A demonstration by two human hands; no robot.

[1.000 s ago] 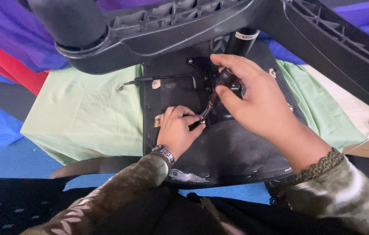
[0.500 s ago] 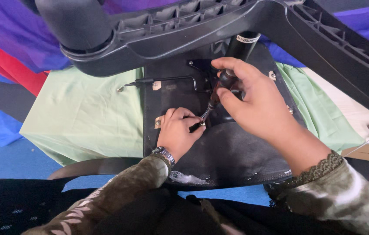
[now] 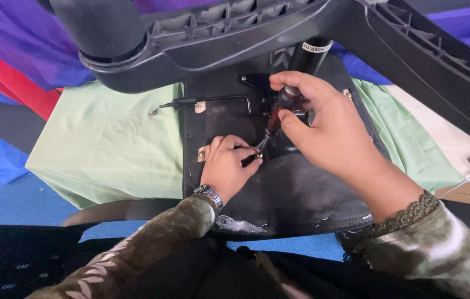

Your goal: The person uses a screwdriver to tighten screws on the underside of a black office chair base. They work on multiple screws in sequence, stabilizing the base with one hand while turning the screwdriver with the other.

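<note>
Draped cloths in purple, red, blue and pale green (image 3: 107, 144) cover the floor, and an upturned office chair lies across them with its black plastic star base (image 3: 257, 33) looming over the work.

At the centre, the right hand (image 3: 329, 130) is clamped around the dark reddish-black handle of a screwdriver (image 3: 279, 111), fingers wrapped tight and thumb pressed along the grip. The shaft slants down toward seven o'clock, to where the left hand (image 3: 226, 166) rests on the black fabric underside of the chair seat (image 3: 296, 188). Its fingers are curled together, pinching at the tip of the tool; what lies under them is hidden, so whether a screw sits there I cannot tell. A metal wristwatch (image 3: 210, 194) circles that wrist.

Outward from the hands, at eleven o'clock, a thin black metal lever (image 3: 207, 101) runs leftward off the seat plate. At twelve o'clock the black gas cylinder (image 3: 312, 55) rises to meet the base.

By the look of it, the step in hand is driving or loosening a fastener on the seat's underside. Turning it would call for the tip staying seated, steady downward pressure from the right hand, and the left fingers kept clear of any slip.
</note>
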